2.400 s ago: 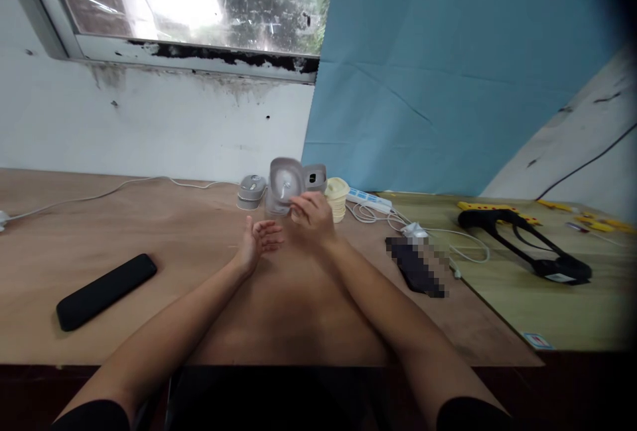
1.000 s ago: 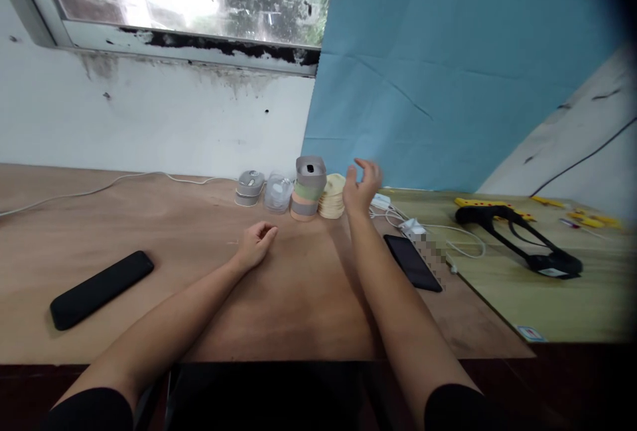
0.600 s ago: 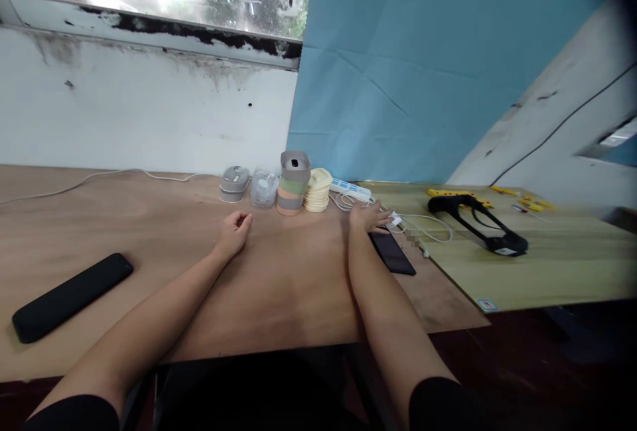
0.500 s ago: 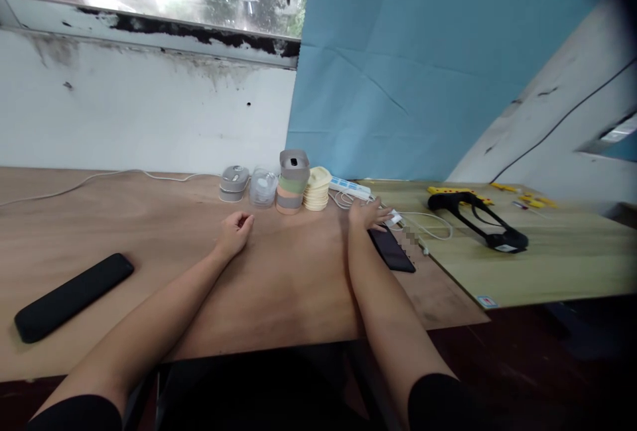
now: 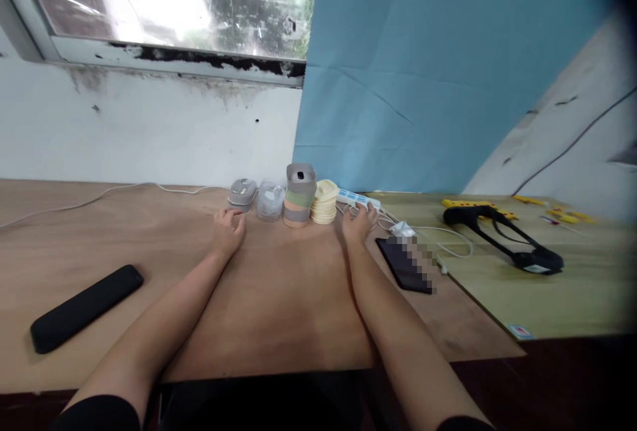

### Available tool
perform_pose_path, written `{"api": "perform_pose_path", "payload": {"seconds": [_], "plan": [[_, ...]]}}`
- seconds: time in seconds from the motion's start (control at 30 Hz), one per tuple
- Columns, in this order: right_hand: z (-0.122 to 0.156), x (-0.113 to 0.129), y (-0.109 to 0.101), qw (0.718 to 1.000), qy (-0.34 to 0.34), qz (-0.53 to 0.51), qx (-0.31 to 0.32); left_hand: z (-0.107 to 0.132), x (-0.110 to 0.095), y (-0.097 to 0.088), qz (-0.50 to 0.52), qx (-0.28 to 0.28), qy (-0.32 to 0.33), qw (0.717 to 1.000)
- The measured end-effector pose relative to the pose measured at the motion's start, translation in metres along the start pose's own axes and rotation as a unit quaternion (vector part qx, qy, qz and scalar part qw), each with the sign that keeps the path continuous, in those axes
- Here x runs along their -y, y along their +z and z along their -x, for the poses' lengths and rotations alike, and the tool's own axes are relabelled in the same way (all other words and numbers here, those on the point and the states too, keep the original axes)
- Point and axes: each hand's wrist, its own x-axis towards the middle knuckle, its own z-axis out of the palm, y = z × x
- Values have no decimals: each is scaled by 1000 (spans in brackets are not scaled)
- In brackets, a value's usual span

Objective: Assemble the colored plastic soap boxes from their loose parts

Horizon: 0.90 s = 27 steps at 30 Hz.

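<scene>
My left hand (image 5: 229, 232) rests on the table with its fingers a little apart, just in front of a small grey lidded container (image 5: 242, 195); whether it touches the container I cannot tell. Beside that container stand clear plastic containers (image 5: 270, 202), a stack of grey, green and peach cups (image 5: 299, 195) and a stack of cream-coloured cups (image 5: 325, 203). To the right of these, my right hand (image 5: 359, 222) has its fingers spread and holds nothing. It is near a white and blue power strip (image 5: 357, 200) and its white cables.
A dark phone or tablet (image 5: 405, 264) lies right of my right forearm, beside a white plug (image 5: 402, 229). At left lies a long black case (image 5: 85, 308). A black strap-like headgear (image 5: 502, 239) and yellow items (image 5: 478, 207) sit on the right-hand table (image 5: 497, 298).
My right hand has moved left, away from the dark device and plug toward the cream stack. My left hand has uncurled and moved nearer the grey container. The view has tilted up slightly.
</scene>
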Motion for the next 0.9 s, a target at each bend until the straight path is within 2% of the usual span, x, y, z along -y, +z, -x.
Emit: {"api": "perform_pose_path", "payload": {"seconds": [0.1,0.2,0.47,0.63,0.7,0.8,0.9], "plan": [[2,0,7,999,-30,-20,29,-12,15,5,-62,-38,-32,997],[3,-1,11,996,-70,-28,48,-21,22,13,-108,-42,-60,991],[5,0,18,988,-123,-43,78,-49,19,40,-126,16,-101,987],[4,-1,16,989,-110,-58,84,-72,21,50,-70,81,-190,976],[4,0,13,989,-105,-63,83,-77,23,50,-55,93,-206,973],[5,2,10,989,-104,-67,80,-77,24,43,-45,73,-212,974],[5,5,7,990,-102,-74,68,-66,24,33,0,10,-235,972]]}}
